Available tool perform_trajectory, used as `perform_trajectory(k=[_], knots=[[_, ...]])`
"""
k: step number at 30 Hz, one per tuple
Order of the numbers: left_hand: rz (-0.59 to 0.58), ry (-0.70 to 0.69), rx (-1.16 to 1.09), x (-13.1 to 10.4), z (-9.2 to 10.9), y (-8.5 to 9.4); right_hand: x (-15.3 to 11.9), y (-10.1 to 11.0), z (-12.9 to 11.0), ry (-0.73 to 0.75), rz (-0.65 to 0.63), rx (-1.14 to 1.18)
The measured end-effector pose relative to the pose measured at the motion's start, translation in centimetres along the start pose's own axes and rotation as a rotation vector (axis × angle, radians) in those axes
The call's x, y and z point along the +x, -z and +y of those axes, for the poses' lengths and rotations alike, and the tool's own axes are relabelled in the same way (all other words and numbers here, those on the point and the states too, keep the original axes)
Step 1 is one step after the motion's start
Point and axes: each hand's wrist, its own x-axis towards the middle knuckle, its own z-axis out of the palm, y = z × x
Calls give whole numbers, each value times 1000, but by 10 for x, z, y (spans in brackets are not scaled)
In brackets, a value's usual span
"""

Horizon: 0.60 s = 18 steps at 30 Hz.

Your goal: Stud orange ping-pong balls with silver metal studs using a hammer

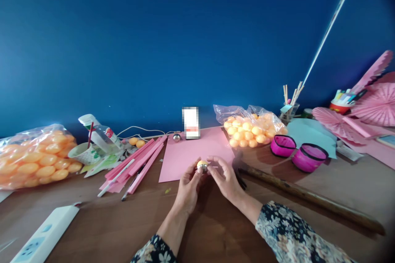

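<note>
A small ball (202, 165), pale orange on top and shiny silver below, is held over the near edge of a pink sheet (197, 148). My left hand (189, 185) grips it from the left, with the thumb on its front. On the other side, the bent fingers of my right hand (227, 180) close in, thumb and fingertips at the ball's right edge. Whether something thin lies between those right fingertips is too small to make out. A silver ball (176, 137) rests near the sheet's far left corner.
Clear bags of orange balls stand left (46, 160) and back right (247, 131). Pink paper strips (138, 160) lie left of the sheet, a wooden stick (308, 197) right. Further right are magenta bands (308, 158) and pink paper fans (376, 102). A power strip (46, 234) is front left.
</note>
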Motion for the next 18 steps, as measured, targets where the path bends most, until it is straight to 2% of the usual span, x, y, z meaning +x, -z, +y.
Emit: perform_trajectory(k=[4, 5, 7, 9, 13, 18], knots=[[53, 13, -66, 1, 2, 1, -2, 5, -12, 191, 158, -245], [52, 17, -80, 1, 2, 1, -3, 5, -15, 249, 145, -299], [34, 19, -92, 1, 1, 1, -3, 5, -19, 320, 36, -333], [19, 15, -99, 1, 0, 1, -3, 4, -19, 321, -40, -314], [15, 25, -136, 2, 0, 0, -3, 3, -12, 270, 41, -316], [-18, 63, -227, 4, 2, 3, -3, 2, -14, 302, -95, -372]])
